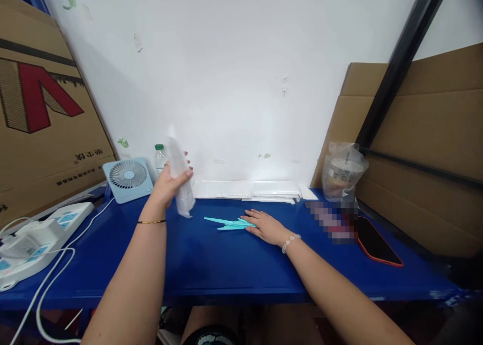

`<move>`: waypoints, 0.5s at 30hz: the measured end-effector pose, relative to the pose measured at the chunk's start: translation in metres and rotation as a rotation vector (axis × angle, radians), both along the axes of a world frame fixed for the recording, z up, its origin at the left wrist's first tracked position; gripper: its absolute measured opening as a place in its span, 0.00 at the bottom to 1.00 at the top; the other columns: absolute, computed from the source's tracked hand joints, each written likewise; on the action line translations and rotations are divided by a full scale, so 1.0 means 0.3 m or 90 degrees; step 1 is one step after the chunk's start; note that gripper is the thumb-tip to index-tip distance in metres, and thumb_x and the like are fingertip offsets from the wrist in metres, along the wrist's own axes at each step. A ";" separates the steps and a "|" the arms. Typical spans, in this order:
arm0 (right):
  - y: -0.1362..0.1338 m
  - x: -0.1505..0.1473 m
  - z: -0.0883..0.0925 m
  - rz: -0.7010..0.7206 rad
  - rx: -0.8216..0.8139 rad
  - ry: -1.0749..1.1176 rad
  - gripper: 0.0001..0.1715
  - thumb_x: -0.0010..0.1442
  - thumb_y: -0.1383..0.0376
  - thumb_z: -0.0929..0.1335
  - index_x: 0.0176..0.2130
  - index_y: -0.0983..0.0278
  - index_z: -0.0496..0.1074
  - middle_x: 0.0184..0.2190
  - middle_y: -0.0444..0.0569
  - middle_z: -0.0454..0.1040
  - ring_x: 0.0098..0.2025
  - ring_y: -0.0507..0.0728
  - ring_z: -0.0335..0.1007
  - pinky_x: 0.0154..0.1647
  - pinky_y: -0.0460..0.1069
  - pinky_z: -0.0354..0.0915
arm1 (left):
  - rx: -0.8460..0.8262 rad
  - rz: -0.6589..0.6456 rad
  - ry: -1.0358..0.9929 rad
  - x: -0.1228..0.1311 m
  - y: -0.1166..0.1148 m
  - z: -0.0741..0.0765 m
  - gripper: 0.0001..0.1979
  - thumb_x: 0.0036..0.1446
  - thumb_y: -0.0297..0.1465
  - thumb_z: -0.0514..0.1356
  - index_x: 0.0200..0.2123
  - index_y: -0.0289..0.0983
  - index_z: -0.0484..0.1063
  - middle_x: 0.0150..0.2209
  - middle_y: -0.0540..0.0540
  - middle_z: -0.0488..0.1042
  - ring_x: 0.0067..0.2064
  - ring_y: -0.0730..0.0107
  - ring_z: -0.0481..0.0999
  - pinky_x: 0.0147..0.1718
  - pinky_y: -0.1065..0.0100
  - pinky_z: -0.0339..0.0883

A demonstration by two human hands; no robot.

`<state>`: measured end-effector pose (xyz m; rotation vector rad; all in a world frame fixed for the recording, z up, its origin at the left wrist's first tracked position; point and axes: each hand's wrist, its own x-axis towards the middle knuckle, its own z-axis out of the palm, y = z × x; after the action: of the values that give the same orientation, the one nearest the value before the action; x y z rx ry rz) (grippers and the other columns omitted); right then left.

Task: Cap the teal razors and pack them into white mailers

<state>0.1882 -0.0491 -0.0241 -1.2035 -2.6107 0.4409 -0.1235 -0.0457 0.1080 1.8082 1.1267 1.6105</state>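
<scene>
My left hand (169,181) is raised above the left part of the blue table, its fingers wrapped round a crumpled, whitish translucent plastic bag (183,196). The bag stands nearly upright and its contents, if any, cannot be made out. On the table top, my right hand (267,228) lies palm down with fingers stretched out. It rests on the right end of several thin turquoise strips (230,224), which fan out to the left with pointed tips. Their right ends are hidden under the palm.
Behind the left hand stand a green-capped bottle (159,156) and a light blue fan (129,178). White flat packs (226,189) line the wall. A power strip (64,224) with cables lies left; a bagged drink cup (343,174) and a phone (377,242) are right, near cardboard (426,184).
</scene>
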 end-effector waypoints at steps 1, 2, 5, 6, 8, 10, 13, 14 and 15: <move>-0.003 -0.001 0.002 0.003 -0.001 0.003 0.31 0.63 0.46 0.53 0.62 0.50 0.52 0.65 0.41 0.47 0.66 0.60 0.39 0.64 0.58 0.40 | -0.010 0.052 0.123 -0.012 0.013 -0.018 0.37 0.42 0.46 0.62 0.56 0.39 0.60 0.49 0.43 0.68 0.49 0.55 0.69 0.49 0.57 0.63; -0.006 -0.003 0.006 0.006 -0.003 0.005 0.32 0.62 0.45 0.53 0.62 0.50 0.52 0.65 0.41 0.47 0.66 0.60 0.39 0.64 0.58 0.39 | -0.030 0.087 0.250 -0.024 0.028 -0.044 0.38 0.40 0.46 0.63 0.55 0.39 0.62 0.49 0.43 0.69 0.50 0.53 0.69 0.50 0.56 0.61; -0.011 -0.003 0.022 0.011 -0.001 0.021 0.34 0.61 0.44 0.56 0.62 0.52 0.52 0.65 0.44 0.49 0.66 0.61 0.40 0.65 0.59 0.37 | -0.164 0.094 0.559 -0.057 0.076 -0.158 0.42 0.36 0.48 0.64 0.56 0.39 0.62 0.50 0.40 0.68 0.51 0.49 0.67 0.49 0.56 0.60; -0.009 0.003 0.027 0.007 0.005 0.041 0.34 0.61 0.45 0.56 0.62 0.52 0.52 0.64 0.45 0.50 0.66 0.61 0.41 0.65 0.59 0.36 | -0.224 0.104 0.626 -0.064 0.089 -0.198 0.46 0.34 0.48 0.65 0.58 0.39 0.60 0.52 0.37 0.67 0.52 0.47 0.66 0.50 0.55 0.60; 0.005 0.032 0.038 -0.024 0.026 0.124 0.32 0.62 0.47 0.56 0.61 0.54 0.54 0.63 0.46 0.54 0.65 0.59 0.45 0.64 0.58 0.39 | -0.301 0.121 0.702 -0.063 0.103 -0.264 0.57 0.28 0.50 0.66 0.62 0.36 0.51 0.57 0.31 0.61 0.57 0.40 0.61 0.51 0.50 0.57; 0.031 0.082 0.045 -0.078 0.049 0.233 0.29 0.64 0.50 0.55 0.59 0.57 0.60 0.59 0.49 0.60 0.61 0.58 0.53 0.62 0.56 0.48 | -0.262 0.135 0.689 -0.032 0.098 -0.303 0.60 0.30 0.53 0.65 0.64 0.35 0.45 0.60 0.30 0.55 0.62 0.39 0.50 0.54 0.46 0.49; 0.078 0.175 0.054 -0.148 0.041 0.290 0.23 0.61 0.53 0.60 0.49 0.61 0.70 0.48 0.52 0.71 0.49 0.59 0.66 0.50 0.54 0.61 | -0.123 0.055 0.626 0.087 0.061 -0.327 0.46 0.46 0.54 0.56 0.63 0.36 0.47 0.63 0.35 0.49 0.65 0.49 0.44 0.59 0.51 0.43; 0.092 0.201 0.057 -0.153 0.018 0.270 0.21 0.59 0.54 0.62 0.46 0.62 0.72 0.44 0.51 0.73 0.44 0.59 0.68 0.46 0.54 0.63 | -0.101 -0.023 0.613 0.141 0.044 -0.335 0.41 0.52 0.52 0.52 0.63 0.36 0.48 0.64 0.37 0.48 0.65 0.53 0.43 0.60 0.55 0.43; 0.104 0.221 0.059 -0.148 -0.013 0.242 0.20 0.57 0.55 0.64 0.43 0.63 0.74 0.40 0.51 0.74 0.39 0.58 0.69 0.41 0.52 0.64 | -0.097 -0.099 0.610 0.197 0.027 -0.344 0.38 0.55 0.52 0.49 0.63 0.37 0.49 0.64 0.38 0.48 0.65 0.56 0.43 0.60 0.57 0.44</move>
<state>0.2544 -0.0178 -0.0063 -1.2682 -2.1253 0.5848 -0.0644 -0.0376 0.0048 2.5399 1.3607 0.4909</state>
